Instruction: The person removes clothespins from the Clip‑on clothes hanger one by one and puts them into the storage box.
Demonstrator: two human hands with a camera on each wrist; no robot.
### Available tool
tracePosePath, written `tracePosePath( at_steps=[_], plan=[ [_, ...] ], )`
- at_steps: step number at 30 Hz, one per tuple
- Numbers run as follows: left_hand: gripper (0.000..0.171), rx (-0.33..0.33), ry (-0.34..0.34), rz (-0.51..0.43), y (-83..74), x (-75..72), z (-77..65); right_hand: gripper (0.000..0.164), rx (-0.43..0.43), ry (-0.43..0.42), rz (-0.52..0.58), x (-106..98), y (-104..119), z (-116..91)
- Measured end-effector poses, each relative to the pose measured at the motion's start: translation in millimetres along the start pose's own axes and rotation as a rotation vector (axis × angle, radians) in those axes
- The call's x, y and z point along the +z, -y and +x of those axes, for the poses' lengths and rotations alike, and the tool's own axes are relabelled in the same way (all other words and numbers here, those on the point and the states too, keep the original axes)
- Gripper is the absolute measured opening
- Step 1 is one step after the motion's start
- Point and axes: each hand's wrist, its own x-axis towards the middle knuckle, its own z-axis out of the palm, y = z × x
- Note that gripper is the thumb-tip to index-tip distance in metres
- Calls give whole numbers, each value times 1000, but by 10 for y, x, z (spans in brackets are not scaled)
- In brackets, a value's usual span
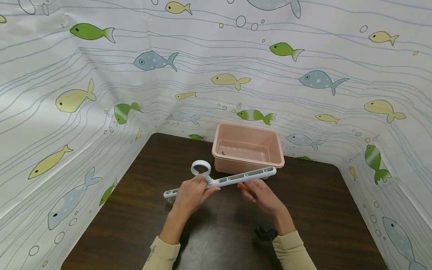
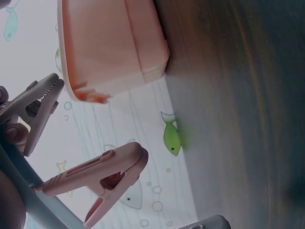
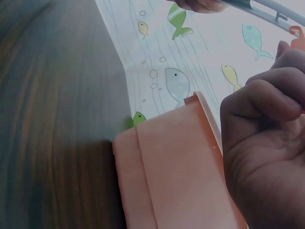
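Note:
My left hand (image 1: 190,195) grips a white clip hanger (image 1: 244,176) near its middle, beside the round hook ring (image 1: 201,167), and holds it above the table. In the left wrist view a pink clip (image 2: 102,174) and a greyish clip (image 2: 35,107) hang from the hanger. My right hand (image 1: 264,197) pinches an orange clip (image 1: 243,186) just under the right half of the bar. In the right wrist view, curled fingers mostly hide this clip, and its small hook end touches or nearly touches the bar; I cannot tell whether it is attached.
A pink plastic bin (image 1: 248,162) stands at the back of the dark wooden table (image 1: 135,221), behind the hanger's right half, with something small and dark inside. White sheets (image 1: 202,67) printed with fish enclose the table at the back and sides.

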Motion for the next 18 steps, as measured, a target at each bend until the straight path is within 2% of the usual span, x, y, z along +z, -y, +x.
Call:
tracePosePath(
  at_steps=[11,18],
  plan=[
    [75,5,7,-14,0,26,50,26,-49,-13,30,-113,136,-55],
    [75,17,1,-33,-10,35,85,29,-105,-41,47,-176,181,-77]
  ],
)
